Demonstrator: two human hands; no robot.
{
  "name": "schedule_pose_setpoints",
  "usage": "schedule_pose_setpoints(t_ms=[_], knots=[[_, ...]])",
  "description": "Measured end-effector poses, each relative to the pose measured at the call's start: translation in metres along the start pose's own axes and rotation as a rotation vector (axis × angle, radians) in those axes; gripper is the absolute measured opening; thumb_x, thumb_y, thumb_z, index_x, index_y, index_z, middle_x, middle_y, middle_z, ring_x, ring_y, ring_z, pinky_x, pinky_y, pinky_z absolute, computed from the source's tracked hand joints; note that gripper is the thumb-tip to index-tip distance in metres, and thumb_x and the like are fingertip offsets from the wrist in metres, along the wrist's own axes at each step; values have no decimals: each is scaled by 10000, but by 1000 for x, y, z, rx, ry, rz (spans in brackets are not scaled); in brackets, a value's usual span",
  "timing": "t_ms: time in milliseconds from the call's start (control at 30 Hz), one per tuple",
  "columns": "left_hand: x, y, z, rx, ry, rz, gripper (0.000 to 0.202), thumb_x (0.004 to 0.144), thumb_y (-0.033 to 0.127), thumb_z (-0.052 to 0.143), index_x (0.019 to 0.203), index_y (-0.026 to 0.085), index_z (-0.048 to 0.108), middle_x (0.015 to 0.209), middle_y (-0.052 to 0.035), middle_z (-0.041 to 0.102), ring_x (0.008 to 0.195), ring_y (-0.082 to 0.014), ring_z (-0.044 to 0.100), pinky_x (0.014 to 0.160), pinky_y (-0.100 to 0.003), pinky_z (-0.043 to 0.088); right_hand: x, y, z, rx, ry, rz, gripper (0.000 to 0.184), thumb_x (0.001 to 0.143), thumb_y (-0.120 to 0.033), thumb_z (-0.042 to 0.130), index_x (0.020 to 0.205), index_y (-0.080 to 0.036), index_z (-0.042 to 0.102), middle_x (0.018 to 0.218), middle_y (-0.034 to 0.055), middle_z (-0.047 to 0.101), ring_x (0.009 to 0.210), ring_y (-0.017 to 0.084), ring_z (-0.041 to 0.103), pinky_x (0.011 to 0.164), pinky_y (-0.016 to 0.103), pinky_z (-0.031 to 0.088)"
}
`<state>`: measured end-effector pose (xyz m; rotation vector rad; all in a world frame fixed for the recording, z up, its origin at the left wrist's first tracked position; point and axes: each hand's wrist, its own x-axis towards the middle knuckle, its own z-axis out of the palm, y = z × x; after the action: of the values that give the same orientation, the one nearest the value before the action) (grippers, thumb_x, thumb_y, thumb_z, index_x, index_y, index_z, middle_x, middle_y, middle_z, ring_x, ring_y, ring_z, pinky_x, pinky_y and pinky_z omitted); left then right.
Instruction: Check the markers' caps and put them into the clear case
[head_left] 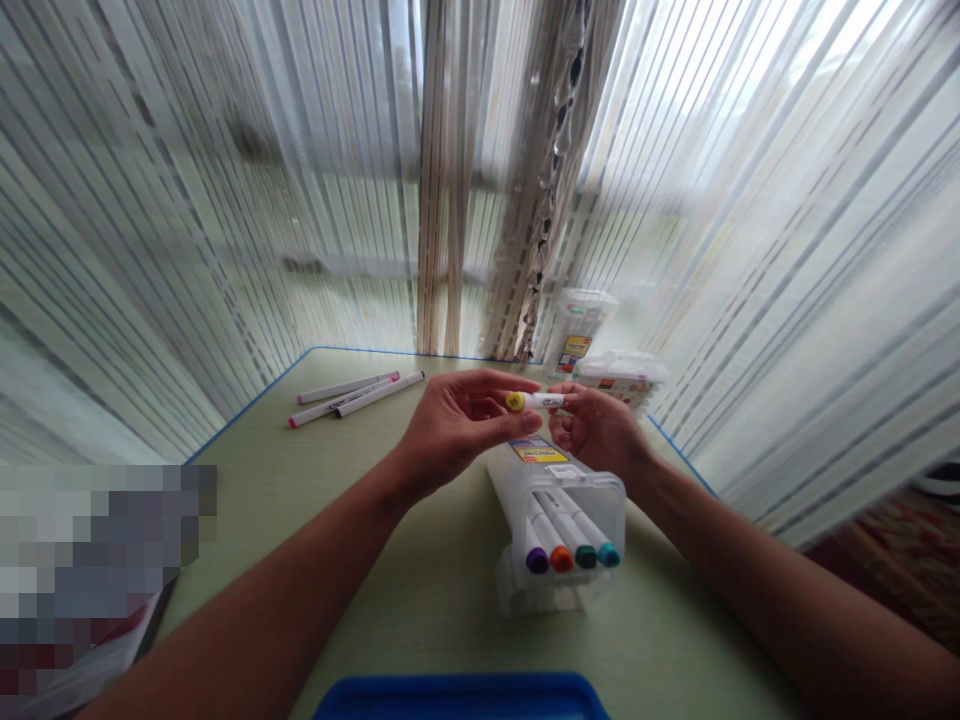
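Observation:
A white marker with a yellow cap (534, 401) is held level between both hands above the table. My left hand (457, 428) pinches it at the capped end. My right hand (598, 428) grips its other end with curled fingers. Right below the hands lies a clear plastic marker case (559, 525) on its side, its open end toward me, with several markers inside showing purple, orange, green and teal caps.
Three loose white markers (352, 394) lie at the far left of the pale green table (300, 500). Two clear plastic boxes (600, 355) stand at the back right by the curtains. A blue tray edge (461, 698) sits at the near edge.

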<state>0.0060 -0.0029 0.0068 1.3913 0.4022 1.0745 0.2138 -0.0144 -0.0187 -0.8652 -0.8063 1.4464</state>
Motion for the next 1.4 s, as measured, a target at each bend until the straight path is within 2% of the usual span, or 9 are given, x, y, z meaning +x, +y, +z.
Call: schedule_pose_setpoints(t_ms=[967, 1100, 1200, 1300, 1400], knots=[[0, 0, 0, 11, -19, -1, 311, 634, 180, 883, 933, 198, 800, 805, -43, 754, 672, -116, 665, 623, -229, 545, -2, 0, 1, -27, -5, 10, 138, 704, -189, 627, 841, -179, 625, 630, -16, 604, 441, 108, 535, 396, 216, 396], [0, 1, 0, 20, -18, 4, 313, 638, 193, 880, 940, 188, 797, 788, -38, 738, 664, -105, 642, 612, -218, 521, -2, 1, 1, -30, -7, -33, 136, 694, -190, 639, 828, -175, 627, 645, -18, 609, 427, 100, 519, 380, 216, 395], [2, 0, -1, 66, 29, 42, 301, 656, 216, 869, 941, 161, 789, 720, -17, 694, 604, -78, 582, 554, -195, 465, 0, 2, -1, -31, 19, -107, 131, 689, -196, 646, 816, -171, 625, 635, -24, 599, 412, 91, 501, 359, 212, 380], [6, -3, -4, 151, 140, 92, 267, 713, 240, 828, 957, 142, 778, 653, 18, 620, 536, -47, 482, 490, -178, 380, 3, 3, -4, -55, 73, -201, 117, 686, -197, 663, 794, -170, 627, 599, -32, 575, 396, 84, 489, 346, 204, 358], [10, -10, -12, 245, 224, 61, 284, 752, 272, 789, 996, 129, 761, 617, 34, 558, 513, -50, 434, 464, -187, 335, 3, 2, -4, -117, 111, -316, 110, 695, -205, 699, 771, -175, 625, 576, -39, 558, 384, 80, 481, 339, 200, 337]])
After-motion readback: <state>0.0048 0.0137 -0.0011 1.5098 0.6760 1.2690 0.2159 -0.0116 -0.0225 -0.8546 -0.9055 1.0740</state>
